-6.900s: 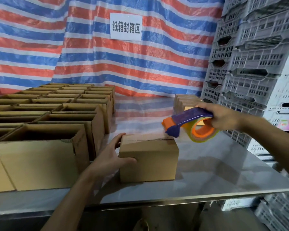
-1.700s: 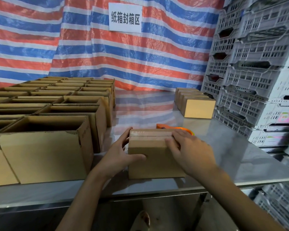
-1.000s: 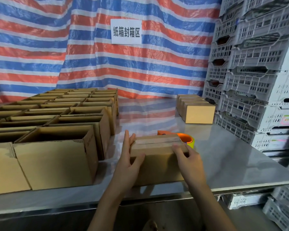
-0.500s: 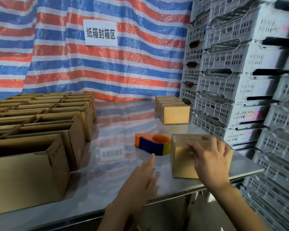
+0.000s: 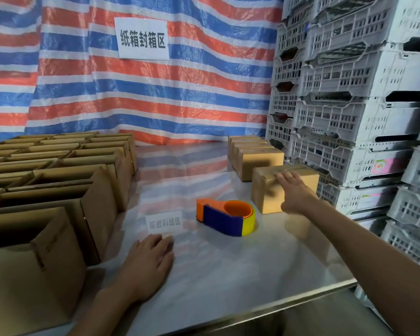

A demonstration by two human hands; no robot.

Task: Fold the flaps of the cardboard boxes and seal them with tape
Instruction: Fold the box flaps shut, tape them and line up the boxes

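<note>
A taped, closed cardboard box stands on the steel table at the right, just in front of a row of other sealed boxes. My right hand lies against its near face and top edge with fingers extended. My left hand rests flat on the table, fingers straight, holding nothing. The orange and blue tape dispenser with a yellowish tape roll lies on the table between my hands. Several open boxes with upright flaps fill the left side.
Stacked grey plastic crates rise along the table's right edge, right behind the sealed boxes. A striped tarp with a white paper sign hangs at the back. The table's front edge runs near my arms.
My right hand has pushed the sealed box farther away and to the right, up to the row of sealed boxes. My left hand has come down flat on the table.
</note>
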